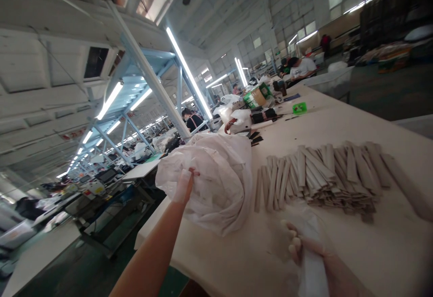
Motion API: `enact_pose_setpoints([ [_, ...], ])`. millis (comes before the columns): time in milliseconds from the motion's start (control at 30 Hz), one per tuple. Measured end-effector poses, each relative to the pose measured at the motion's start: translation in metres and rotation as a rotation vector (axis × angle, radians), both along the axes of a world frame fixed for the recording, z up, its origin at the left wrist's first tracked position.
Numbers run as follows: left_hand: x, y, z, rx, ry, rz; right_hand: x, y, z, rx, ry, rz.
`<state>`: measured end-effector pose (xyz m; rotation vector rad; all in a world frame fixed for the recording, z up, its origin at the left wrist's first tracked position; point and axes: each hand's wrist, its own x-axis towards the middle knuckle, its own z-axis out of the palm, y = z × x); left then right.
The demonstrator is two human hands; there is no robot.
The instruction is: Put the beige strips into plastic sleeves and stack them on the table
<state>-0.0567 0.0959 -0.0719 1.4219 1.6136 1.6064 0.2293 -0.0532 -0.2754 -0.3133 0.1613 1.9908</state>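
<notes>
A large white plastic bag point(219, 175) bulges on the left part of the table. My left hand point(185, 183) is closed on its near left side, with thin plastic partly covering the fingers. Low in the head view, my right hand point(304, 243) has its fingers curled round a whitish, see-through plastic piece point(314, 272) that hangs down past the palm; motion smears it somewhat. Just beyond that hand lies a loose heap of beige fabric strips point(321, 175), many laid side by side and overlapping.
The pale table point(365, 121) runs far back to the right. On it are a green plastic tray point(299, 107), dark bundled pieces point(264, 116), a cardboard box point(255, 98) and more bags. Blue steel framing point(179, 85) and sewing stations stand left. Co-workers sit farther off.
</notes>
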Motion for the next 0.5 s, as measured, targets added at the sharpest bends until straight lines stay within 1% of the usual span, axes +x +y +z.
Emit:
enact_pose_setpoints([
  [100, 0.005, -0.004, 0.013, 0.026, -0.045, -0.028, 0.002, 0.0, 0.0, -0.001, 0.015, 0.011],
  [267, 0.018, -0.015, 0.037, 0.012, -0.145, -0.048, 0.002, 0.001, -0.01, 0.041, -0.014, -0.029],
  [333, 0.026, -0.024, 0.046, -0.007, -0.193, -0.064, 0.002, 0.002, -0.012, 0.059, -0.012, -0.031],
  [400, 0.038, -0.037, 0.056, -0.034, -0.232, -0.105, 0.002, 0.002, -0.01, 0.085, -0.014, -0.043],
  [500, 0.059, -0.062, 0.069, -0.099, -0.268, -0.218, 0.005, 0.001, 0.001, 0.135, -0.01, -0.071],
])
